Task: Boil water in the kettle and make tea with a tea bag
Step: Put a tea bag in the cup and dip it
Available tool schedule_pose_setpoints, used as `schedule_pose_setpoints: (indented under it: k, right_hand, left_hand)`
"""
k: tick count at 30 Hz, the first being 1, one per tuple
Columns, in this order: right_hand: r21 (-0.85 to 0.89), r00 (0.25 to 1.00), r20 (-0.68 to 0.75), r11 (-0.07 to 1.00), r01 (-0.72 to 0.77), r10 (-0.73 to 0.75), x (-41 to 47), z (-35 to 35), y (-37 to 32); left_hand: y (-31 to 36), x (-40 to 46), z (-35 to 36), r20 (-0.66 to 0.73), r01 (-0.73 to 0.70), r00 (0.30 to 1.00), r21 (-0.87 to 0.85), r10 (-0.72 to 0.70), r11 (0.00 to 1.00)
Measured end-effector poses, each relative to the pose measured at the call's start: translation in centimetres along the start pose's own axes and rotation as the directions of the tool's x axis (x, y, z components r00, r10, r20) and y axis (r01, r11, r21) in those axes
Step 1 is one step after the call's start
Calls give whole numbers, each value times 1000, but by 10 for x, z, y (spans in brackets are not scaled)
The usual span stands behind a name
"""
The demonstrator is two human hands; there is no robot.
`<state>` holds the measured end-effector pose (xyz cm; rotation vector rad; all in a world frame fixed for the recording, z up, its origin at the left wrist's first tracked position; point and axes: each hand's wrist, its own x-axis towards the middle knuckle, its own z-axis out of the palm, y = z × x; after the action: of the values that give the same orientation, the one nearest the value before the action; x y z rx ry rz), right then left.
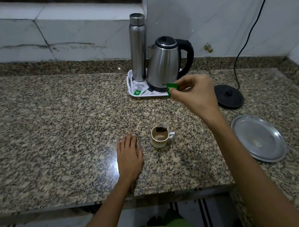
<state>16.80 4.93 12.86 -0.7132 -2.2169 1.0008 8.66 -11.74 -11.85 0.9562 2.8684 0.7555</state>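
Your right hand [194,93] is raised above the speckled granite counter [57,138], forearm reaching in from lower right, thumb and fingertips pinching a small green paper tag [172,90]. The string below it is too thin to make out. The wet tea bag [162,127] hangs at the far rim of the small cream handled cup [160,138], partly above the brown tea.

Your left hand [128,155] lies flat on the counter just left of the cup, fingers straight and together, not touching it.

Beyond your right hand, the stainless steel electric kettle [166,63] stands on a white plastic tray [130,82] beside a tall steel flask [138,46]; your hand hides the tray's right corner. A second green-tagged tea bag [137,92] lies on the tray. The black kettle base [229,96] sits apart, right, its cord [246,34] running out of view. A round steel plate [259,138] lies nearer.
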Motion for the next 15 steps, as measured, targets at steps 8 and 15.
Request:
schedule_pose_setpoints:
  k: [8, 15]
  right_hand:
    - [6, 1000, 8, 1000, 25, -25, 0, -4, -9]
    - [2, 999, 3, 999, 44, -44, 4, -3, -13]
  left_hand:
    - [0, 0, 0, 3, -4, 1000, 4, 4, 1000]
    - [0, -1, 0, -10, -10, 1000, -1, 10, 1000]
